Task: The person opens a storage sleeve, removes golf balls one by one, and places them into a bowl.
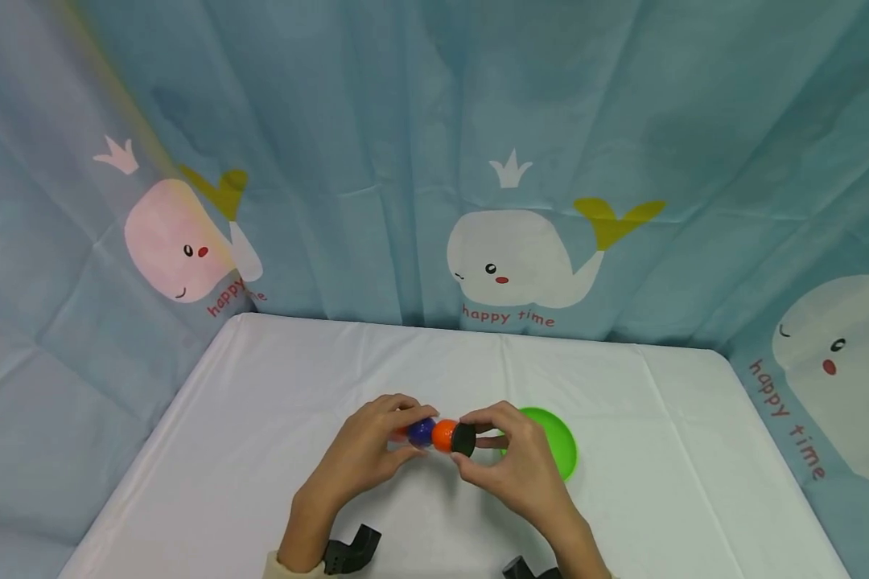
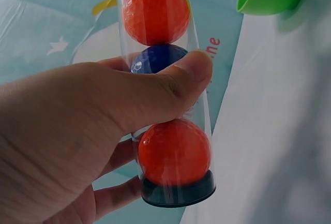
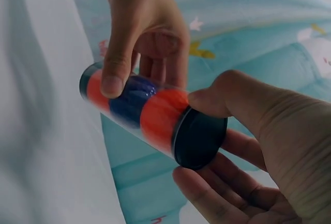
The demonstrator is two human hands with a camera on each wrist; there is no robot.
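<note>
A clear plastic tube [image 2: 196, 113] holds dimpled golf balls in a row: an orange ball [image 2: 156, 14], a blue ball [image 2: 155, 58] and another orange ball [image 2: 175, 154]. Each end carries a black cap, one of them the cap [image 2: 178, 194] at the bottom of the left wrist view. My left hand [image 1: 362, 450] grips the tube around its middle, thumb across the blue ball. At the other end, my right hand [image 1: 517, 462] holds the black cap [image 3: 202, 137] between thumb and fingers, the cap seated on the tube. Both hands keep the tube above the table.
A green bowl [image 1: 563, 446] stands on the white-covered table [image 1: 659, 466], just beyond my right hand. Blue curtains [image 1: 376, 161] printed with whales surround the table's back and sides. Black wrist mounts [image 1: 352, 551] show near the front.
</note>
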